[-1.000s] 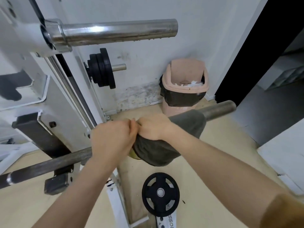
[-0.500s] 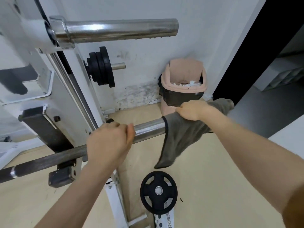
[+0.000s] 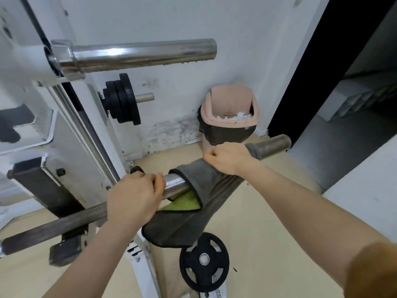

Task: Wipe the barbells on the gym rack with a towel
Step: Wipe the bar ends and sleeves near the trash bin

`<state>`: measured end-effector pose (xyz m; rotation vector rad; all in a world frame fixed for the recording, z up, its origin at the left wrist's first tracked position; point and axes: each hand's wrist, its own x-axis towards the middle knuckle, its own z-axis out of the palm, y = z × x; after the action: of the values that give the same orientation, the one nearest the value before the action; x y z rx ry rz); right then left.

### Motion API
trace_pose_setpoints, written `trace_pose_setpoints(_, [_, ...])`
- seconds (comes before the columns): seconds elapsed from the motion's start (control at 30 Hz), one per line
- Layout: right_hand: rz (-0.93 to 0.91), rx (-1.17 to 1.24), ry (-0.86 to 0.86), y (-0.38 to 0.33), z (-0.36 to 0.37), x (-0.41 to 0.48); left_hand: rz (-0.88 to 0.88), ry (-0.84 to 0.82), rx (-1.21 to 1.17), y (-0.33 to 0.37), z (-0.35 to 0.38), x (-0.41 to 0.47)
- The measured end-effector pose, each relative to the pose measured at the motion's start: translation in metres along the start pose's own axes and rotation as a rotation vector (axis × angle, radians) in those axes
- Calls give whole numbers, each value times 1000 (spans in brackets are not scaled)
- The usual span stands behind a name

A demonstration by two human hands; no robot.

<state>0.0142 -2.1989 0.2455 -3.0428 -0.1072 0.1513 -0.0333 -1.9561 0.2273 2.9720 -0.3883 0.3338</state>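
Observation:
A lower barbell (image 3: 272,145) runs from the bottom left up to the right across the white rack (image 3: 71,134). My left hand (image 3: 134,196) grips the bar near the inner end of its sleeve. A grey towel (image 3: 199,203) with a green underside is wrapped over the sleeve. My right hand (image 3: 228,157) grips the towel around the sleeve, a little short of the bar's end. The towel's lower part hangs below the bar. A second, chrome barbell sleeve (image 3: 141,53) sticks out higher up on the rack.
A pink waste bin (image 3: 229,117) with a black liner stands against the wall behind the bar's end. Black weight plates (image 3: 123,100) hang on a peg. Another black plate (image 3: 204,261) sits low by the rack's foot. A dark doorway (image 3: 305,72) opens at right.
My right hand has slid the towel back inward from the sleeve's end, so the bare end shows again. More towel now bunches near my left hand, which stays on the bar.

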Motion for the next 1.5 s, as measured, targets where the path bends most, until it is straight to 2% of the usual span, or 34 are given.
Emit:
trace_pose_setpoints(0.07, [152, -27, 13, 42, -3, 5, 35, -4, 58, -1, 5, 2])
trace_pose_setpoints(0.17, [419, -22, 134, 90, -5, 5, -52, -101, 32, 1, 8, 11])
trace_pose_setpoints(0.27, [689, 185, 328, 116, -1, 5, -20, -144, 103, 4, 5, 21])
trace_pose_setpoints(0.33, [814, 355, 370, 120, 0, 8, 59, -208, 215, 4, 2, 26])
trace_pose_setpoints(0.43, [835, 443, 292, 134, -7, 14, 169, -268, 333, 10, 1, 32])
trace_pose_setpoints(0.53, [839, 519, 207, 153, -13, 18, 240, -281, 336, 36, 7, 39])
trace_pose_setpoints(0.63, [899, 898, 250, 164, -8, 17, 273, -257, 280, 57, 18, 47])
trace_pose_setpoints(0.77, [915, 1536, 431, 162, 0, 3, 214, -223, 286, 54, 26, 49])
trace_pose_setpoints(0.87, [798, 2132, 565, 143, 24, -4, 140, -246, 245, 55, 22, 49])
trace_pose_setpoints(0.93, [744, 2326, 664, 128, 41, -2, 140, -239, 223, 58, 20, 49])
trace_pose_setpoints(1.07, [785, 2341, 775, 109, 42, -1, 54, -245, 185, 58, 19, 49])
trace_pose_setpoints(1.2, [971, 2172, 730, 87, 43, -6, 9, -212, 197, 65, 16, 45])
trace_pose_setpoints(1.37, [971, 2066, 706, 62, 43, -11, 120, -161, 261, 63, 18, 39])
trace_pose_setpoints(1.43, [973, 1948, 679, 56, 44, -14, 110, -155, 190, 61, 20, 41])
trace_pose_setpoints(1.5, [975, 1648, 598, 63, 46, -28, 80, -162, 82, 59, 20, 41])
